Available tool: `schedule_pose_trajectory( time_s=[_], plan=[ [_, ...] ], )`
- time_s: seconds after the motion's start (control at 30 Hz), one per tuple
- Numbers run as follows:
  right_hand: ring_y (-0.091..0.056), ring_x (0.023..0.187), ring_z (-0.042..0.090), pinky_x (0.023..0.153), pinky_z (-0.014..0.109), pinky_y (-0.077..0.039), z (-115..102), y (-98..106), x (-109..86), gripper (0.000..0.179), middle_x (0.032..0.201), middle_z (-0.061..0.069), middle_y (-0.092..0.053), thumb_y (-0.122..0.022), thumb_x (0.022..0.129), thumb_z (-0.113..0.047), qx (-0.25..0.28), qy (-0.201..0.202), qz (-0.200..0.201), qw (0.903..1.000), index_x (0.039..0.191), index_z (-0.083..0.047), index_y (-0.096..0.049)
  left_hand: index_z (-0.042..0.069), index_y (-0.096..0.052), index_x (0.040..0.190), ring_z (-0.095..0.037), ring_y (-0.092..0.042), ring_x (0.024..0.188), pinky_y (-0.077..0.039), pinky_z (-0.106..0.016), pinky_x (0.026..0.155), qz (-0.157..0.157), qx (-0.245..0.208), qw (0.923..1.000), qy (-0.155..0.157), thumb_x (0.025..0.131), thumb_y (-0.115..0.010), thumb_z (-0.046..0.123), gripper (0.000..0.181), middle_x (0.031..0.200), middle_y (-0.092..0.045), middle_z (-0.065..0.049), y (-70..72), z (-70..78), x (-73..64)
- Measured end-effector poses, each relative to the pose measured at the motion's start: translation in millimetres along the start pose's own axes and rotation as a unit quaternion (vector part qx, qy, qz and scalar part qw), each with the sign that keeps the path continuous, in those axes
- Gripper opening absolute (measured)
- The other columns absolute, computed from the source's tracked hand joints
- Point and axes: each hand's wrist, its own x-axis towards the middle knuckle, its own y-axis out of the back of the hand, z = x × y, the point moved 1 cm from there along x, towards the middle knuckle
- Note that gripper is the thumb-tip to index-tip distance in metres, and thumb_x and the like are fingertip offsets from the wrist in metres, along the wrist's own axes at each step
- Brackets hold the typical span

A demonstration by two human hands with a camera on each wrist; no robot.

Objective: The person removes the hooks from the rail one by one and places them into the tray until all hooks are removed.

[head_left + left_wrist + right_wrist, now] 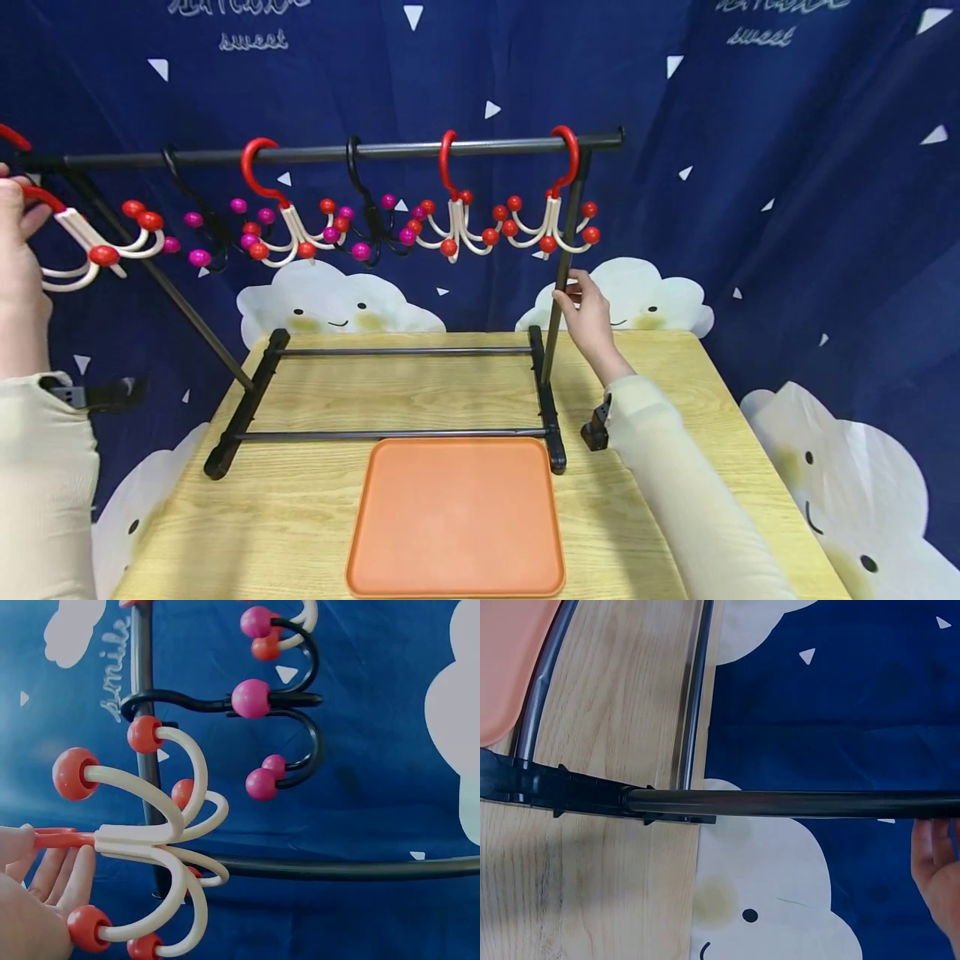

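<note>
A clothes rack with a dark top rod stands on a wooden table. At the rod's left end my left hand pinches the red hook of a white hanger with red balls. The hand hides part of the hook, so I cannot tell if it rests on the rod. In the left wrist view this hanger lies across the rod, nearer the camera. My right hand grips the rack's right post, thumb in front; the right wrist view shows fingers against the post.
Along the rod hang black hangers with pink balls and more white ones with red balls. An orange tray lies on the table before the rack's base. Behind is a dark blue curtain.
</note>
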Motion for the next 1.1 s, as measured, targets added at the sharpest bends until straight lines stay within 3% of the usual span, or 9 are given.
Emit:
schedule_pose_trajectory(
  time_s=[0.07, 0.3, 0.43, 0.6, 0.7, 0.77, 0.9, 1.0, 1.1],
  plan=[
    [-0.059, 0.096, 0.032, 0.086, 0.042, -0.047, 0, -1, -0.1, 0.031, 0.099, 0.018, -0.059, -0.058, 0.089, -0.016, -0.001, 0.001, -0.002, 1.0000, 0.116, -0.004, -0.050, 0.014, -0.057, 0.117, -0.010, -0.054, 0.108, -0.040, -0.012, 0.090, -0.007, -0.003, 0.9997, -0.022, 0.085, -0.063, 0.024, 0.035, 0.116, -0.056, 0.000, 10.3, -8.5, 0.0],
    [-0.057, 0.093, 0.031, 0.083, 0.043, -0.048, -2, -1, -0.8, 0.030, 0.099, 0.018, -0.056, -0.058, 0.089, -0.015, 0.011, 0.000, -0.004, 0.9999, 0.116, -0.003, -0.049, 0.006, -0.055, 0.117, -0.015, -0.053, 0.110, -0.046, -0.018, 0.088, -0.028, -0.028, 0.9989, -0.024, 0.084, -0.064, 0.012, 0.034, 0.116, -0.056, -0.006, 32.0, -26.6, -16.0],
    [-0.057, 0.093, 0.031, 0.082, 0.042, -0.049, -1, -1, -1.6, 0.030, 0.099, 0.018, -0.056, -0.058, 0.089, -0.013, 0.016, -0.004, -0.005, 0.9998, 0.116, -0.003, -0.049, 0.001, -0.057, 0.113, -0.018, -0.056, 0.106, -0.051, -0.019, 0.078, -0.049, -0.056, 0.9964, -0.042, 0.077, -0.071, 0.009, 0.039, 0.111, -0.059, -0.011, 44.0, -36.6, -24.6],
    [-0.057, 0.093, 0.031, 0.084, 0.043, -0.048, 0, -1, -2.3, 0.031, 0.099, 0.019, -0.057, -0.059, 0.088, -0.013, 0.014, -0.003, -0.004, 0.9999, 0.115, -0.002, -0.049, -0.004, -0.060, 0.101, -0.018, -0.062, 0.088, -0.053, -0.020, 0.067, -0.036, -0.069, 0.9968, -0.017, 0.077, -0.067, -0.004, 0.025, 0.095, -0.063, -0.012, 8.2, 6.2, -94.6],
    [-0.057, 0.093, 0.030, 0.083, 0.043, -0.048, 1, -2, -3.1, 0.031, 0.100, 0.018, -0.057, -0.059, 0.088, -0.013, 0.008, -0.004, -0.008, 0.9999, 0.116, -0.002, -0.049, 0.002, -0.062, 0.095, -0.009, -0.063, 0.078, -0.050, -0.013, 0.065, -0.063, 0.029, 0.9973, -0.026, 0.080, -0.063, -0.004, 0.016, 0.089, -0.065, -0.004, -2.0, 21.2, -126.9],
    [-0.057, 0.093, 0.030, 0.082, 0.042, -0.049, 3, -3, -3.2, 0.032, 0.100, 0.018, -0.056, -0.059, 0.088, -0.014, 0.007, -0.006, -0.010, 0.9999, 0.116, -0.003, -0.049, 0.008, -0.063, 0.096, -0.002, -0.063, 0.073, -0.048, -0.008, 0.065, -0.076, 0.133, 0.9876, -0.035, 0.082, -0.062, -0.001, 0.016, 0.088, -0.066, 0.005, -0.5, 21.1, -136.9],
    [-0.056, 0.094, 0.029, 0.082, 0.041, -0.049, 1, -3, -2.8, 0.032, 0.101, 0.017, -0.056, -0.058, 0.089, -0.015, 0.009, -0.010, -0.010, 0.9999, 0.118, -0.003, -0.048, 0.018, -0.064, 0.095, 0.012, -0.059, 0.068, -0.043, -0.001, 0.059, -0.089, 0.314, 0.9440, -0.048, 0.084, -0.063, 0.006, 0.016, 0.083, -0.061, 0.024, 0.3, 19.3, -155.5],
    [-0.056, 0.094, 0.029, 0.085, 0.041, -0.047, -1, -1, -2.2, 0.032, 0.100, 0.018, -0.057, -0.058, 0.089, -0.014, 0.024, -0.014, -0.011, 0.9995, 0.117, -0.003, -0.049, 0.021, -0.064, 0.093, 0.019, -0.055, 0.065, -0.037, -0.002, 0.048, -0.107, 0.374, 0.9190, -0.066, 0.082, -0.066, 0.009, 0.016, 0.081, -0.057, 0.032, -1.4, 16.1, -168.7],
    [-0.056, 0.095, 0.031, 0.088, 0.041, -0.045, -2, 1, -1.2, 0.032, 0.100, 0.019, -0.057, -0.057, 0.089, -0.013, 0.043, -0.020, -0.016, 0.9987, 0.117, -0.003, -0.048, 0.018, -0.066, 0.092, 0.019, -0.054, 0.060, -0.035, -0.003, 0.044, -0.127, 0.383, 0.9112, -0.082, 0.079, -0.069, 0.008, 0.017, 0.079, -0.056, 0.035, -4.1, 9.9, -180.0]
  ],
)
